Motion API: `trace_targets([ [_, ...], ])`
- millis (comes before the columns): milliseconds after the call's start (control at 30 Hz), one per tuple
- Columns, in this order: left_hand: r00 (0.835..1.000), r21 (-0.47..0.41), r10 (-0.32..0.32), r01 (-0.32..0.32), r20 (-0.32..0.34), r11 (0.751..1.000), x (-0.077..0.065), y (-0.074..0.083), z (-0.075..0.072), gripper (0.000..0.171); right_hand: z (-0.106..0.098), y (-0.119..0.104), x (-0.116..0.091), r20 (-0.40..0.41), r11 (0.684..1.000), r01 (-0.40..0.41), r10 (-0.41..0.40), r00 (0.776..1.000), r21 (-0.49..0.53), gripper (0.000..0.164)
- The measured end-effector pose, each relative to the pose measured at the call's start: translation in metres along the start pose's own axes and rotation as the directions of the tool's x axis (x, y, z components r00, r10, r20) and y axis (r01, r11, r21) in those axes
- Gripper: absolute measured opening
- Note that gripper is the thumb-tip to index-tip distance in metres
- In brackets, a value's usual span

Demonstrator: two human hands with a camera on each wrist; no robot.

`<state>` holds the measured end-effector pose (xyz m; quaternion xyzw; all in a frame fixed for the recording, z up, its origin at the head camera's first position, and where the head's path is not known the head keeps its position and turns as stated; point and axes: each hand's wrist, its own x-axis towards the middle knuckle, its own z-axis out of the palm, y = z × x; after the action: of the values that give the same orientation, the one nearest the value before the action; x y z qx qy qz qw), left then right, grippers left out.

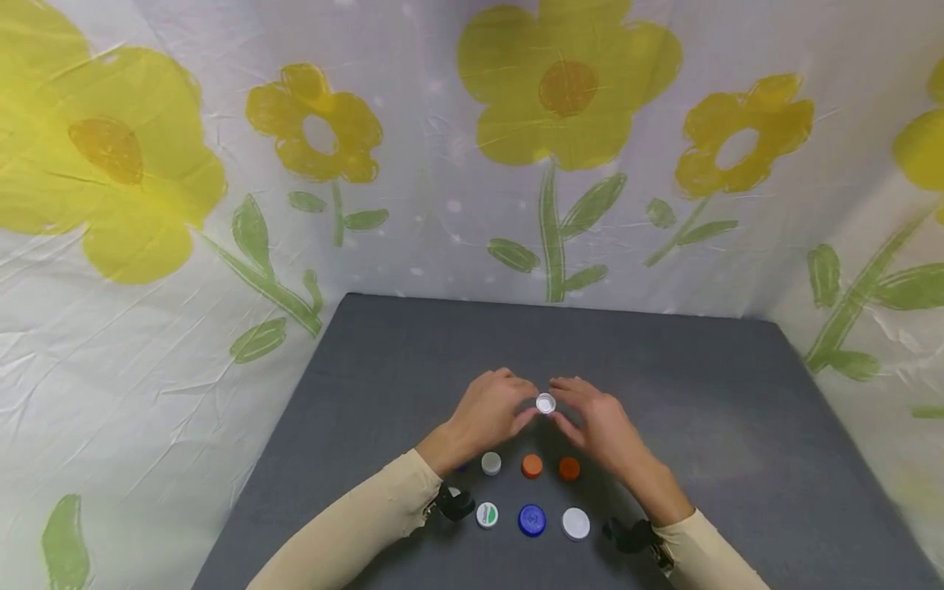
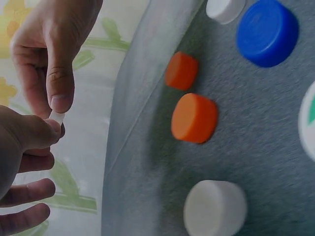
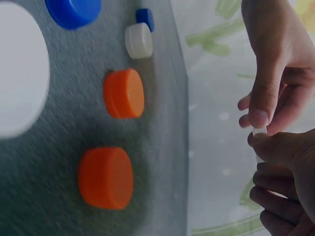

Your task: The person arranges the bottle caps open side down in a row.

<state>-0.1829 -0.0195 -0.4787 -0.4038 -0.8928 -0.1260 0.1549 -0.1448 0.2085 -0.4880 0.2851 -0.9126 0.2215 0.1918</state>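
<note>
A small white bottle cap is held up between both hands, its hollow side facing the head camera. My left hand pinches one side of it with thumb and fingers. From the other side my right hand pinches it the same way. In the left wrist view, both thumbs press on the cap, and the fingers cover much of it. Below the hands lie an off-white cap, an orange cap and a darker orange cap.
Nearer the body sit a white cap with a green mark, a blue cap and a larger white cap. The left arm partly hides a small blue cap. Behind the dark grey table hangs a flowered curtain.
</note>
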Motion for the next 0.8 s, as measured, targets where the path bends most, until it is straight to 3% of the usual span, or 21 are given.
trace_targets([
  [267,0.999,-0.071,-0.005,0.002,-0.039,0.997,-0.018,0.002,0.001,0.030,0.005,-0.006,-0.007,0.011,0.992,-0.050,0.049,0.999,0.120,0.031],
  [433,0.989,-0.083,0.067,-0.079,-0.130,0.993,-0.025,-0.001,0.001,0.034,0.000,-0.010,-0.007,0.058,0.967,-0.134,0.124,0.991,0.215,0.024],
  [600,0.967,-0.093,0.136,-0.159,-0.214,0.983,-0.028,-0.003,0.003,0.027,-0.003,-0.013,-0.007,0.171,0.919,-0.246,0.201,0.964,0.308,0.021],
  [700,0.963,-0.116,0.125,-0.156,-0.238,0.981,-0.030,-0.003,0.004,0.024,-0.004,-0.014,-0.007,0.222,0.898,-0.287,0.221,0.950,0.334,0.026],
  [800,0.971,-0.200,0.057,-0.105,-0.231,0.974,-0.031,-0.003,0.005,0.022,-0.003,-0.015,-0.007,0.201,0.910,-0.261,0.204,0.958,0.323,0.027],
])
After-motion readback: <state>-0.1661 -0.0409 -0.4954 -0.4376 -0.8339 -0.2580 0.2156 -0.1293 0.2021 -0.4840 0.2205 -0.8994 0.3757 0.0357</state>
